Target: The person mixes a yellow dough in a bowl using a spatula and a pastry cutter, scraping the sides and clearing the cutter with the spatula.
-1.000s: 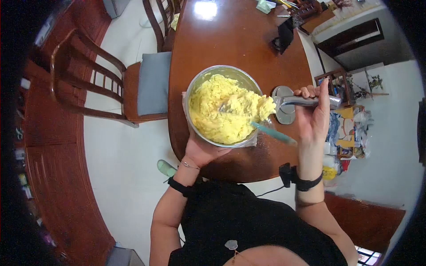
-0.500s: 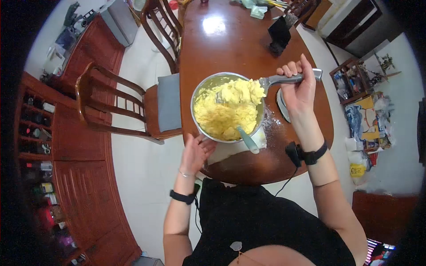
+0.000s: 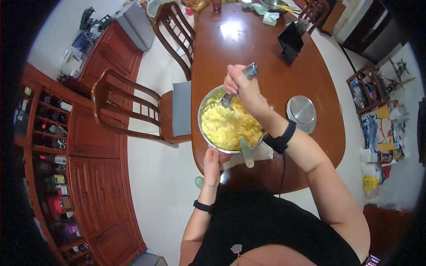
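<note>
A round metal bowl [image 3: 199, 126] stands near the front of the table, filled with lumpy yellow mash [image 3: 228, 128]. My right hand [image 3: 244, 86] is above the far side of the bowl, wrapped round the grey handle of a metal spatula [image 3: 226, 101]. The spatula's lower end is buried in the mash. At the near left of the bowl, my left hand [image 3: 213, 160] grips the rim, thumb up along the side and the other fingers partly hidden beneath. A pale green-handled utensil [image 3: 247, 153] leans over the near rim with its head in the mash.
A white cloth [image 3: 265, 153] lies partly under the bowl. To the right is a round silver-topped kitchen scale [image 3: 302, 111]. Farther back on the wooden table [image 3: 262, 57] stands a black tablet-like panel [image 3: 290, 42]. A chair [image 3: 171, 115] with a grey cushion borders the left edge.
My right hand has swung left over the bowl, and the mash-laden spatula has gone down into the mash. My left hand, open beside the bowl before, now grips its rim. The view has shifted.
</note>
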A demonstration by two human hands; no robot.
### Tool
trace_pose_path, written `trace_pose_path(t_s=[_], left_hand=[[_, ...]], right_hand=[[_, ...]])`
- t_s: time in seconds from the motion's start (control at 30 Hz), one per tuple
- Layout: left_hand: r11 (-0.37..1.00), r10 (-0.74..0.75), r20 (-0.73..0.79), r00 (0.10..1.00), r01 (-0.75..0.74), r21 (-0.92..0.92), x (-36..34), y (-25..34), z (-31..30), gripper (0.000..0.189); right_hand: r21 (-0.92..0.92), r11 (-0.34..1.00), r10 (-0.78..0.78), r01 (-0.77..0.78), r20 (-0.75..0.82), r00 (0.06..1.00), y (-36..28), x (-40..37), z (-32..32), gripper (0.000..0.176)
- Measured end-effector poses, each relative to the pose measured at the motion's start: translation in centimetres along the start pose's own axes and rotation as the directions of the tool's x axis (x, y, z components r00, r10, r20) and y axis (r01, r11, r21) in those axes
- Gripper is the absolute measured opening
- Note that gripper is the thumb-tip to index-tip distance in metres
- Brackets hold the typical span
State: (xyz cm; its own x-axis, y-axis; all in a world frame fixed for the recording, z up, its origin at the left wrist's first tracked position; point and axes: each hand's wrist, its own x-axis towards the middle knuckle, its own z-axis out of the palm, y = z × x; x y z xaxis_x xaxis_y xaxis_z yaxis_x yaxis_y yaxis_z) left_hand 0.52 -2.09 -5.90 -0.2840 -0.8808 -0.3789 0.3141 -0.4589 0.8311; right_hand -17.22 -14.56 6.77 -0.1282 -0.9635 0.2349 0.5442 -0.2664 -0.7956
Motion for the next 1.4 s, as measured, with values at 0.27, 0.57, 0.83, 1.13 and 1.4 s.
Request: trace_pose_path(t_s=[0.27,0.57,0.83,1.13,1.4], left_hand=[[0.999,0.031,-0.003,1.000,-0.031,0.019,0.0,0.0,-0.5,0.021],[1.000,-0.010,-0.046,0.999,0.009,-0.008,0.3,-0.1,-0.6,0.020],[1.000,-0.004,-0.034,0.999,0.003,-0.030,0.8,0.4,-1.2,0.018],[0.991,-0.086,0.122,0.989,0.072,0.113,4.2,3.5,-4.3,0.016],[0.972,-0.091,0.202,0.975,0.042,0.233,9.1,5.1,-6.8,0.013]], right_hand=[[-0.286,0.954,-0.072,0.091,0.077,0.994,3.2,1.1,0.1,0.031],[-0.409,0.896,-0.278,0.172,-0.216,0.936,1.5,4.8,-6.1,0.029],[-0.324,0.921,-0.347,0.216,-0.430,0.833,-3.5,-2.5,-9.8,0.027],[-0.135,0.945,-0.324,0.298,-0.520,0.790,-7.4,-7.3,-7.5,0.031],[-0.491,0.810,-0.421,0.321,-0.107,0.901,-3.6,-5.1,-5.6,0.029]])
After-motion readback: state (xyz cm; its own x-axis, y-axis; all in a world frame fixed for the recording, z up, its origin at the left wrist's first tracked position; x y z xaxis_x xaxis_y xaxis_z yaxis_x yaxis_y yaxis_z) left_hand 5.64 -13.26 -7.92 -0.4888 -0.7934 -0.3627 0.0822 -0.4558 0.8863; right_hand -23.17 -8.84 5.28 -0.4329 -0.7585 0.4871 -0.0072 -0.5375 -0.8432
